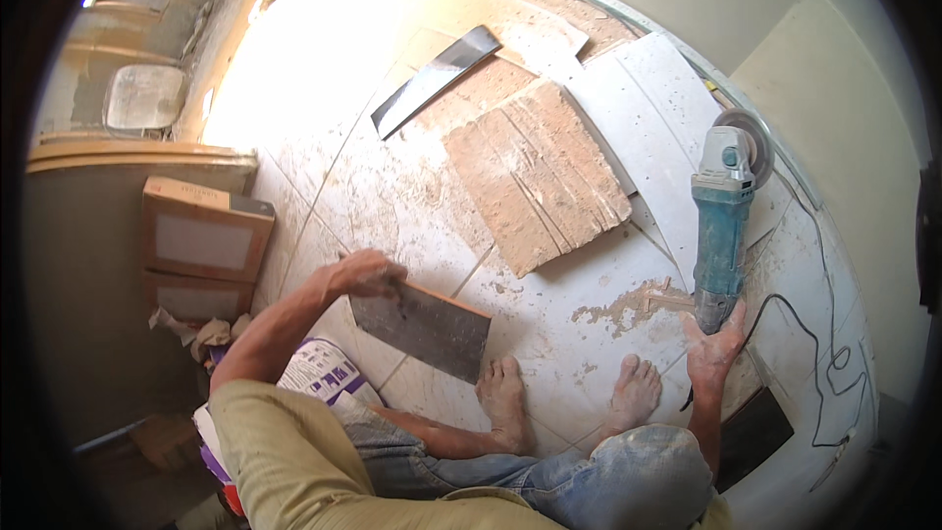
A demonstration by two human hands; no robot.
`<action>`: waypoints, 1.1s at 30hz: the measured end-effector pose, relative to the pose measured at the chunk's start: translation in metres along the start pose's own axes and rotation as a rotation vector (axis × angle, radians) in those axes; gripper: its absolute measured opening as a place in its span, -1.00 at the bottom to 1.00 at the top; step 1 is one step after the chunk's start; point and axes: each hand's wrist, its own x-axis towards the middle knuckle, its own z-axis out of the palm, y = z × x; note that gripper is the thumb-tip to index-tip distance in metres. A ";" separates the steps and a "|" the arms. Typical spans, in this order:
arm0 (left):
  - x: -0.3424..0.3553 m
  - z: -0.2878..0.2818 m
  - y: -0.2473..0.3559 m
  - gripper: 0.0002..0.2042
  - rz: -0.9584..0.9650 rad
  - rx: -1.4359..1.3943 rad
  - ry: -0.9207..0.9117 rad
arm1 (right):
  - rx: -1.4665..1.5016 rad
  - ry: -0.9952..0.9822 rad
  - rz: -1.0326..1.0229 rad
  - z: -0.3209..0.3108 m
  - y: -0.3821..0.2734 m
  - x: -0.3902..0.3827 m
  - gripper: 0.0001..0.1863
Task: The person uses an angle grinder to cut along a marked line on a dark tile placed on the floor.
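Note:
My left hand (368,273) grips a dark grey rectangular tile piece (422,334) by its upper left corner. The tile slants down toward my bare left foot, and its upper edge shows orange. On the right, the fingers of my right hand (716,345) close around the rear end of a teal angle grinder (720,236). The grinder points away from me, with its round disc (754,145) at the far end, close to the wall. Whether the disc turns cannot be told.
A rough, dusty block (540,177) lies ahead on the dirty tiled floor. Beyond it is a glossy dark strip (437,79); white boards (643,103) lie beside it. A black cord (816,353) loops at right. Cartons (206,240) and a white-purple sack (319,368) stand left.

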 end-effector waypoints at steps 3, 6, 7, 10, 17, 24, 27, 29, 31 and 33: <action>-0.060 0.015 0.003 -0.74 -0.088 -0.104 0.048 | -0.006 -0.040 0.023 0.004 0.002 -0.002 -0.32; -0.111 -0.019 0.035 -0.70 -0.190 -0.090 0.060 | 0.046 -0.027 0.029 -0.009 0.004 -0.001 -0.32; -0.129 -0.042 0.055 -0.70 -0.292 -0.193 0.142 | 0.053 -0.007 0.020 -0.016 0.006 0.002 -0.33; -0.188 -0.069 0.102 -0.74 -0.669 -0.617 0.479 | 0.125 -0.022 -0.028 -0.009 0.017 0.003 -0.34; -0.164 -0.085 0.115 -0.70 -0.227 -1.121 1.185 | 0.224 -0.002 0.025 -0.009 -0.003 0.013 -0.38; 0.018 -0.119 0.105 -0.71 -0.084 -1.471 1.289 | 0.186 0.007 -0.050 -0.036 0.005 0.012 -0.37; 0.081 -0.114 0.129 -0.66 -0.031 -1.570 1.292 | 0.120 0.014 0.025 -0.052 0.012 0.014 -0.33; 0.116 -0.105 0.150 -0.67 -0.042 -1.620 1.298 | 0.114 0.053 0.006 -0.059 0.023 0.019 -0.35; 0.140 -0.091 0.152 -0.61 -0.093 -1.668 1.334 | 0.109 0.066 -0.006 -0.063 0.028 0.021 -0.37; 0.158 -0.083 0.155 -0.60 -0.090 -1.723 1.286 | 0.125 0.060 -0.003 -0.066 0.030 0.025 -0.39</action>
